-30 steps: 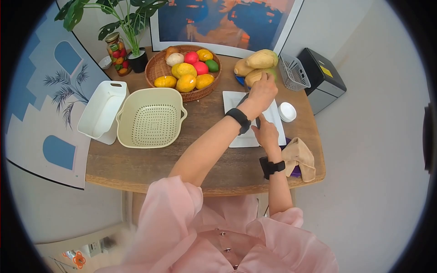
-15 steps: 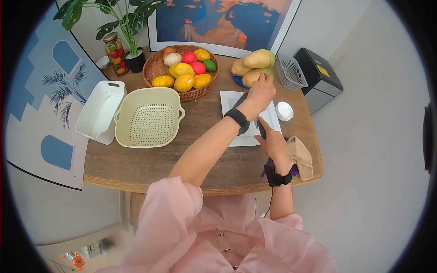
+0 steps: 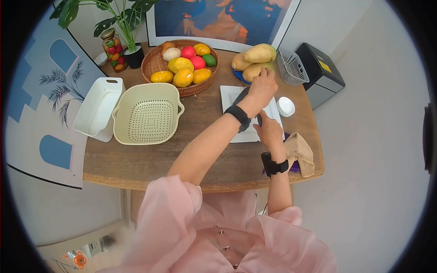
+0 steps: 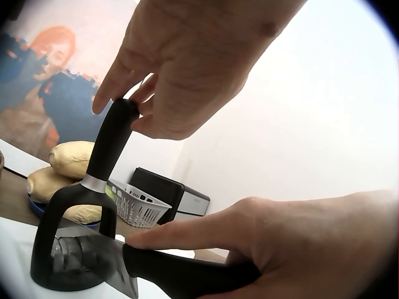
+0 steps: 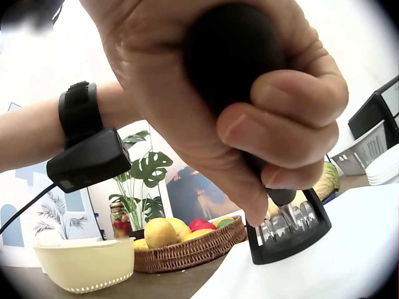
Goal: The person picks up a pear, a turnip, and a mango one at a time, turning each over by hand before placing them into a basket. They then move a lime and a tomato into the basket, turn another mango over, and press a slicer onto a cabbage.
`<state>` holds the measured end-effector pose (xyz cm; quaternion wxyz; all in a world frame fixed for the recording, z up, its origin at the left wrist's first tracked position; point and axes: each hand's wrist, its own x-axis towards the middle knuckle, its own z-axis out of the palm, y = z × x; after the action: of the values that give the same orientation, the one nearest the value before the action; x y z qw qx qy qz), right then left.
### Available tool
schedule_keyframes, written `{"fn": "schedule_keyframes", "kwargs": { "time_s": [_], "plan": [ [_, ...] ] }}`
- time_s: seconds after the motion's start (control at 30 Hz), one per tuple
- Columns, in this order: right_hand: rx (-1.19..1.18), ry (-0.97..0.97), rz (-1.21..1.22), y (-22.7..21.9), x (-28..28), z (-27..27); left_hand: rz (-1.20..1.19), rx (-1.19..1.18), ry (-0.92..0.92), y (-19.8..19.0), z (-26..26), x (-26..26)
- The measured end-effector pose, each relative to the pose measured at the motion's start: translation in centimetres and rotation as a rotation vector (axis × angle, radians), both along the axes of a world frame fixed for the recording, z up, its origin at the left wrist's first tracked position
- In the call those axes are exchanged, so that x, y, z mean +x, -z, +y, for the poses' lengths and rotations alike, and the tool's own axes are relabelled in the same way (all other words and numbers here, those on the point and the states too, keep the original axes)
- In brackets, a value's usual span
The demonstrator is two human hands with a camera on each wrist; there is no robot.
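Observation:
A knife sharpener (image 4: 43, 246) with a black upright handle stands on a white square tray (image 3: 246, 136). My left hand (image 3: 263, 90) holds the top of its handle, fingertips around the end in the left wrist view. My right hand (image 3: 271, 133) grips a kitchen knife by its black handle (image 5: 234, 56), the index finger stretched along the top toward the blade. The knife's blade (image 4: 115, 258) lies in the sharpener's slots, beside the metal wheels. Much of the blade and sharpener is hidden behind the hands in the head view.
Left of the tray are a cream colander (image 3: 152, 118), a white bin (image 3: 98, 109) and a wicker basket (image 3: 148, 68) of fruit. Behind the tray, pale long vegetables (image 3: 259, 53) lie on a blue plate. White bowls (image 3: 286, 107) and a beige cloth (image 3: 300, 152) sit at the right.
The right hand drew the knife back toward the body, then moved forward again toward the sharpener. The left hand stays on the sharpener's handle. The head view shifts slightly.

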<state>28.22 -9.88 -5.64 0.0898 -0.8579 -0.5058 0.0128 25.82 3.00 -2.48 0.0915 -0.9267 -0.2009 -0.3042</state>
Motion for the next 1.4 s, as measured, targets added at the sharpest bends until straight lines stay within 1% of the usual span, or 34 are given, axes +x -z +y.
{"fn": "schedule_keyframes", "kwargs": {
  "time_s": [0.2,0.3,0.5,0.57,0.73,0.8,0.97,1.2,1.27,1.4],
  "plan": [
    [0.062,-0.016,-0.006,1.7,1.0,1.1,-0.019,-0.036,0.006,0.2,0.0,0.3],
    [0.065,-0.008,-0.011,2.2,1.0,1.6,-0.015,0.032,-0.015,0.2,0.1,0.4],
    [0.044,-0.010,-0.001,2.0,0.9,1.1,0.001,-0.007,-0.015,0.0,-0.1,0.4],
    [0.038,-0.014,0.006,1.6,0.7,0.9,0.020,0.030,-0.018,0.1,-0.1,0.4],
    [0.018,0.009,0.022,0.5,0.0,-0.7,0.024,0.005,-0.007,0.0,-0.1,0.2],
    [0.027,0.008,0.086,0.1,-0.1,-1.3,0.020,0.006,-0.005,0.0,-0.2,0.2],
    [0.046,-0.034,0.020,-0.3,-0.2,-2.6,0.031,0.016,-0.004,-0.1,-0.3,0.1],
    [0.024,-0.038,0.010,-1.4,-0.3,-2.8,0.034,0.035,-0.010,0.2,-0.1,0.4],
    [0.033,-0.045,0.002,-1.3,-0.3,-2.6,0.093,0.065,-0.052,0.2,0.0,0.5],
    [0.060,-0.031,-0.002,-0.5,0.0,-1.8,0.046,0.040,-0.009,0.1,-0.1,0.3]
  ]
}}
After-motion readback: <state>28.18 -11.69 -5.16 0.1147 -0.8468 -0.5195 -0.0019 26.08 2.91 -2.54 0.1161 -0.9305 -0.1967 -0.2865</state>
